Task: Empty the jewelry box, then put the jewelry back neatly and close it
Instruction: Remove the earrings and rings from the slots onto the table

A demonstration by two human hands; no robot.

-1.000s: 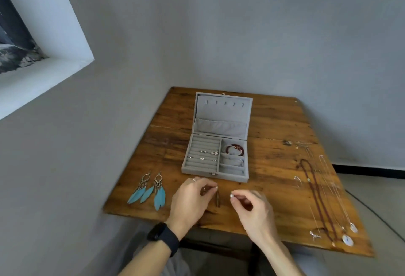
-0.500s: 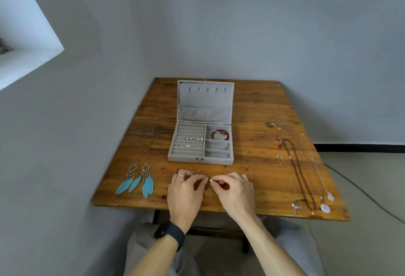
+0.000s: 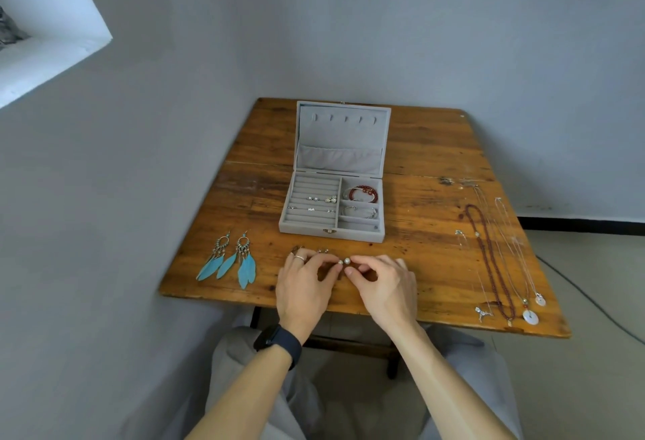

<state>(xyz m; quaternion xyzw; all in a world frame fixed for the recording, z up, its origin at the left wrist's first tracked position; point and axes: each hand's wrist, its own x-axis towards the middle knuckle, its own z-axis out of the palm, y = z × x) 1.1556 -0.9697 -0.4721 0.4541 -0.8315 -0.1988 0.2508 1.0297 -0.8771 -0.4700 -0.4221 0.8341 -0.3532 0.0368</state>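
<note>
Left hand point(image 3: 305, 287) and right hand point(image 3: 385, 287) each pinched 1 of 2 pearl studs point(image 3: 347, 260) between thumb and forefinger, probably pairing them, above the table point(image 3: 425, 265), just before the open, part-emptied jewelry box point(image 3: 310, 229).

Items present: one wooden table point(image 3: 429, 146), one open jewelry box point(image 3: 331, 231), two blue feather earrings point(image 3: 244, 265), two pearl beads point(image 3: 347, 260), one red bracelet point(image 3: 363, 191), one dark beaded necklace point(image 3: 488, 258), and thin chain necklaces point(image 3: 513, 240) whose count cannot be told.
</note>
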